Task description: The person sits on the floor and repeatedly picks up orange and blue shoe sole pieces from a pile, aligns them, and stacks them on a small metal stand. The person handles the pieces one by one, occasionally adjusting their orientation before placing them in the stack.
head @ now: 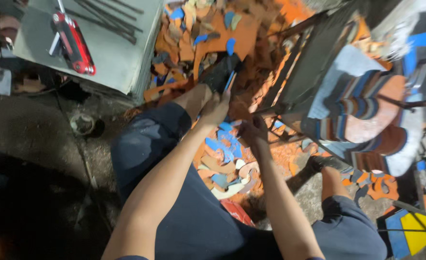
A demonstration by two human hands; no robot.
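Gripping a dark flat sole-shaped piece with a blue edge (221,72), my left hand (216,108) has its fingers wrapped round the lower end, so the piece stands up and away from me over the scrap heap. My right hand (254,131) sits just beside the left, curled into a loose fist; it is too blurred for me to tell whether anything is pinched inside it. Both forearms reach out from between my knees, which are covered by dark blue trousers (150,144).

Under my hands lies a litter of orange, blue and cream sheet offcuts (222,163), and a bigger pile of orange and blue scraps (208,29) rises beyond the held piece. To my right stands a stack of layered sole blanks in grey, orange and blue stripes (362,106). Well away on my left, a red hand tool (73,43) rests on a pale grey-green board (112,53). A yellow and blue sheet (417,231) shows near the right corner.
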